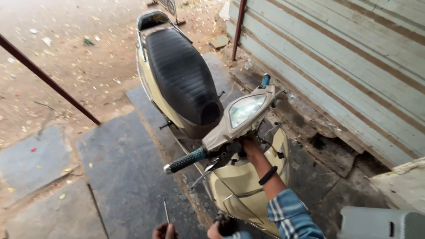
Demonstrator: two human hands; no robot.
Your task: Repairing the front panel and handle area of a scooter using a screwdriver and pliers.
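While I am looking down through the head camera, my right hand (249, 146) is reaching up under the handlebar housing (239, 118) of the cream scooter (241, 186), its grip pressing against the underside near the front panel; I cannot tell whether the fingers are closing on anything there. A black band (268, 175) is sitting on that wrist below a plaid sleeve (290, 217). My left hand (164, 231) is showing at the bottom edge, its grip closing around a thin metal rod (166, 211) that is pointing upward, well apart from the handlebar. The teal handlebar grip (188, 160) is jutting out between the two hands. The black seat (181, 73) is stretching away behind the headlight.
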